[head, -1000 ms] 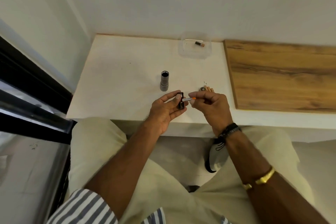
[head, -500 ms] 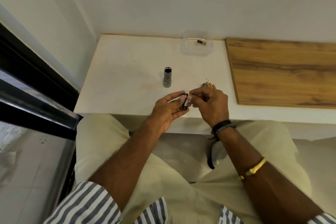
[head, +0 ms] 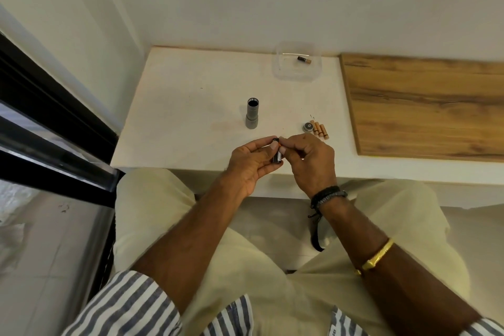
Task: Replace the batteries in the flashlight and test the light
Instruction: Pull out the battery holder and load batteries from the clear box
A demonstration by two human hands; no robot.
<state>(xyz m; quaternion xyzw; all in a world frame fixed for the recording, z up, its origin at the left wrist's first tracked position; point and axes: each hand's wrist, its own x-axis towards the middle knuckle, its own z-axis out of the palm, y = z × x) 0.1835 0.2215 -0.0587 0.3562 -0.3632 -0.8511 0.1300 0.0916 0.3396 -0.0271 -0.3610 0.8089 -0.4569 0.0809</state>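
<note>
Small black cylindrical plastic battery holder [head: 277, 157] gripped in left hand [head: 249, 165] above white surface [head: 191, 117] edge; right hand [head: 309, 161] pinches its top end. Judged light, rigid, slippery; hold by the sides. Grey metal flashlight tube [head: 252, 114] stands apart

In the grip of left hand [head: 251, 162] & right hand [head: 309, 162], holder [head: 277, 157] mostly hidden; battery [head: 279, 146] just an orange sliver. Specks [head: 312, 117] beyond-right of grip too small to ID. Board [head: 422, 106] right of grip cut by edge.
</note>
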